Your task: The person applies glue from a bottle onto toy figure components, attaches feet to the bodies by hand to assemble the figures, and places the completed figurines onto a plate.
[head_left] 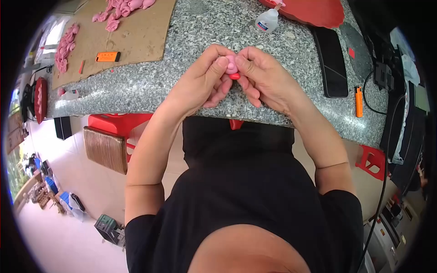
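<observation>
**Pink piece pinched over the granite counter**

A small pink piece (pixel 231 64) with a red tip is pinched between the left hand (pixel 203 78) and right hand (pixel 265 75), above the counter (pixel 200 32) edge. A glue bottle (pixel 267 20) is seen at one o'clock.

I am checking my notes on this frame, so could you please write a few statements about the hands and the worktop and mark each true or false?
1. Both hands, left hand and right hand, pinch one small pink and red moulded piece. True.
2. The long black phone lies on the brown cardboard sheet. False: it lies on the speckled grey stone worktop, right of the hands.
3. The small white glue bottle stands beyond the hands. True.
4. The slim orange lighter is held in the right hand. False: it lies on the worktop by the phone.
5. Loose pink pieces lie on the cardboard. True.
</observation>
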The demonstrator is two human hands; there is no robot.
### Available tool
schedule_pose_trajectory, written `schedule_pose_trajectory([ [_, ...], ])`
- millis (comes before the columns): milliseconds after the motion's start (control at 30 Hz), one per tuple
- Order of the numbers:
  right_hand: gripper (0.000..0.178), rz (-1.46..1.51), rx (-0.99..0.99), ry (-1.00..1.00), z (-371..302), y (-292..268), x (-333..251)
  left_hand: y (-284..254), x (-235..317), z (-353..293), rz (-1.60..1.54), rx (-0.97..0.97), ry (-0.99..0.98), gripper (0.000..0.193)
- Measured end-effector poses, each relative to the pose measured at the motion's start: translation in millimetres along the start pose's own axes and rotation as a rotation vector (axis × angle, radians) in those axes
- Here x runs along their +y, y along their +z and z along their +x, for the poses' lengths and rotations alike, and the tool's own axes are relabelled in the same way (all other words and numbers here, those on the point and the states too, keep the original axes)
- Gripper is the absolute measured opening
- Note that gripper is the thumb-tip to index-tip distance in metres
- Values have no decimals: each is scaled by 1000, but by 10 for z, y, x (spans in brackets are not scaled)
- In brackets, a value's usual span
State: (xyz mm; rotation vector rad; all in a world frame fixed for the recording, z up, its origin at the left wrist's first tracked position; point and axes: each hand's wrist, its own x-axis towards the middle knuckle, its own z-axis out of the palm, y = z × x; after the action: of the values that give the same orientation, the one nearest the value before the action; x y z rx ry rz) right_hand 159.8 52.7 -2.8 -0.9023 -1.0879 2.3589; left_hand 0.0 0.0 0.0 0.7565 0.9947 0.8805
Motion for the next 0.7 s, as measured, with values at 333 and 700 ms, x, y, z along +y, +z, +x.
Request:
schedule_pose_trajectory([
  [333,30,-54,15,11,19,-19,-33,43,29,18,69,30,19,21],
  [700,30,-213,123,-161,-23,49,61,131,60,11,114,225,-43,34],
])
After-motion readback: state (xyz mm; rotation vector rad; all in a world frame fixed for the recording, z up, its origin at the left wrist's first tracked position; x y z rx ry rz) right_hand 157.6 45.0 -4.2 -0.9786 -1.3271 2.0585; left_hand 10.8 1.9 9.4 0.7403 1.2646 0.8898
